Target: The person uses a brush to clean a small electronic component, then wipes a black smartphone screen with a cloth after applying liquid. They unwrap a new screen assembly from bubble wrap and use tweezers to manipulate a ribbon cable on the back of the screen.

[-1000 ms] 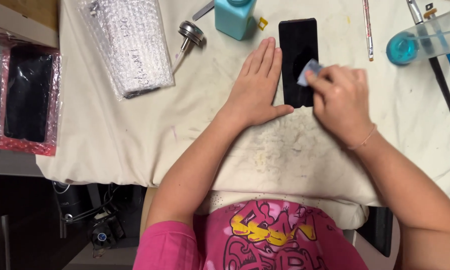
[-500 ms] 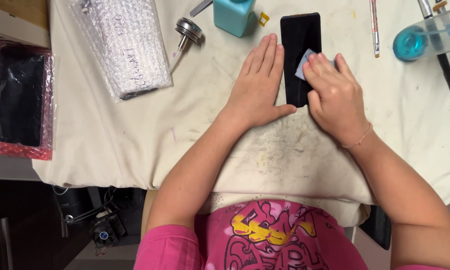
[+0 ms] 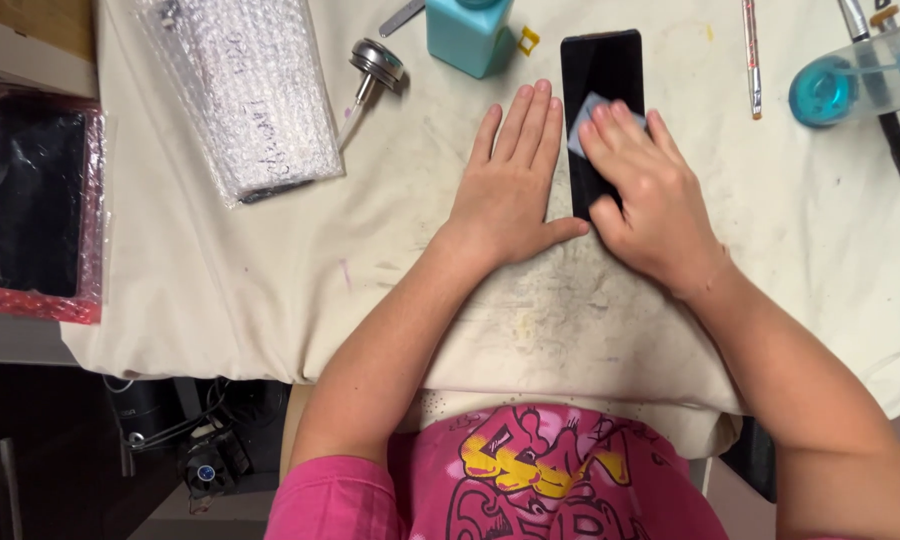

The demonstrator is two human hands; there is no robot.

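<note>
A black phone [image 3: 600, 75] lies flat on the cloth-covered table [image 3: 270, 260], and the right hand [image 3: 650, 195] presses a small pale wipe [image 3: 585, 120] onto its screen with fingers curled over it. The left hand [image 3: 510, 180] lies open and flat just beside the phone's left edge. A teal bottle [image 3: 467, 30] stands near above, a bubble-wrap packet [image 3: 245, 90] further left.

- A table [image 3: 270, 300] under a stained cream cloth is filling most of the frame.
- A bubble-wrap bundle [image 3: 255, 95] is lying at upper left.
- A metal knob [image 3: 378, 62] and teal bottle [image 3: 470, 32] are sitting at top centre.
- A black phone [image 3: 602, 75] is lying right of the bottle.
- Thin tools [image 3: 750, 55] are lying at upper right.
</note>
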